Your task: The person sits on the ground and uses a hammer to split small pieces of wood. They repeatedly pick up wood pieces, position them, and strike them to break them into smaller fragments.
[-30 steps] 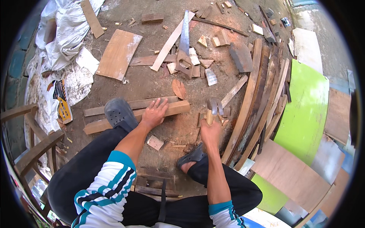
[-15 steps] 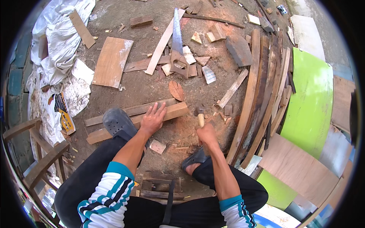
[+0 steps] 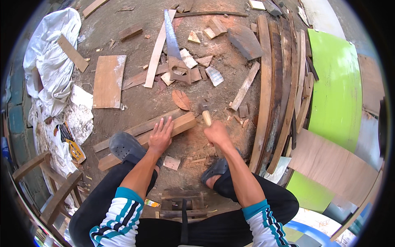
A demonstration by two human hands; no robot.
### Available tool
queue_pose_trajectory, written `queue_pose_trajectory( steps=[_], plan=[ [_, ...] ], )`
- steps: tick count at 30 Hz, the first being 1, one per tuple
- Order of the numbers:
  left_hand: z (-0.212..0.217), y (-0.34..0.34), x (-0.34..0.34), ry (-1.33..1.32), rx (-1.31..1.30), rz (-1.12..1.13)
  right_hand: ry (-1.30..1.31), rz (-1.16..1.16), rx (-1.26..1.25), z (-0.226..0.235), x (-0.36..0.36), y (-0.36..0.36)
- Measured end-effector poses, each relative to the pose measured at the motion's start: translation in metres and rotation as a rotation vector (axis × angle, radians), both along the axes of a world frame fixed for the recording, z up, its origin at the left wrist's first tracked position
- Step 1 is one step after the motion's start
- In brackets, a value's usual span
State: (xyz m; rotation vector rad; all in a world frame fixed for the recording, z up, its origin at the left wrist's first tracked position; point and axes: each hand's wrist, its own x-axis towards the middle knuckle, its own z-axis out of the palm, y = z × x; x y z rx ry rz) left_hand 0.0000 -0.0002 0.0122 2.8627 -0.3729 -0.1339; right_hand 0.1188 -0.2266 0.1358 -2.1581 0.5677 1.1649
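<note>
My right hand [image 3: 217, 133] is wrapped round the pale handle of a hammer [image 3: 206, 117], its dark metal head pointing away from me beside the far end of a squared timber block [image 3: 183, 124]. My left hand [image 3: 160, 138] lies on that block with fingers stretched over its top. A thinner wooden strip [image 3: 138, 129] lies along the block's far side. My left clog [image 3: 125, 146] presses on the wood at the left. A dry brown leaf [image 3: 181, 99] is just beyond the block.
A handsaw [image 3: 177, 61] lies ahead among offcuts. Long planks [image 3: 267, 90] are stacked at the right, next to a lime-green board [image 3: 333, 90]. White sheeting [image 3: 53, 61] and a wooden frame [image 3: 57, 189] are at the left. My right clog [image 3: 216, 168] stands near sawdust.
The whole view has shifted a little. The hammer's head has moved slightly farther from me relative to the block's end. My left hand stays on the block.
</note>
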Motion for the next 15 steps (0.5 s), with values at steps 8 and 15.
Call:
queue_pose_trajectory(
  steps=[8, 15],
  plan=[
    [-0.001, -0.003, 0.001, -0.006, 0.007, 0.007, -0.458, -0.05, 0.1, 0.019, 0.019, 0.005],
    [0.008, 0.003, 0.015, 0.096, -0.008, -0.084, 0.086, -0.218, 0.098, -0.012, -0.019, -0.037]
  ],
)
